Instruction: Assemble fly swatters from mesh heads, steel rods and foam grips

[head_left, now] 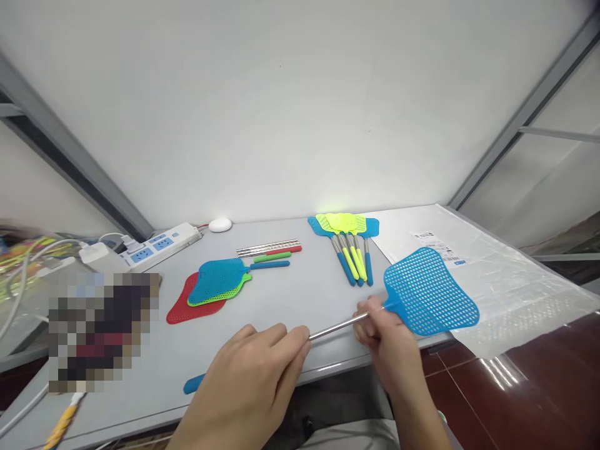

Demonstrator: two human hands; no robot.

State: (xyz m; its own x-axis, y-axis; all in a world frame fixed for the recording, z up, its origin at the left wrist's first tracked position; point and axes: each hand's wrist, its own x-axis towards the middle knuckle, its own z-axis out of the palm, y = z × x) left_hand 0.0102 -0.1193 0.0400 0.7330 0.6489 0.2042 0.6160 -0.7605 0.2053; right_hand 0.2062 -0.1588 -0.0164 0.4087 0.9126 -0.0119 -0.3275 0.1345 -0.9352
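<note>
Both of my hands hold one blue fly swatter above the front edge of the table. My left hand is closed round its metal rod, and a blue handle end shows on that hand's far side. Near the mesh head, my right hand pinches the other end of the rod. To the left lie loose swatter heads: a blue one over a green one, with a red one beneath. Behind them are several metal rods and red, green and blue handles.
Several yellow and blue fly swatters lie fanned at the back. A white plastic bag covers the table's right side. A power strip, a white rounded object, cables and a blurred-out item are at left.
</note>
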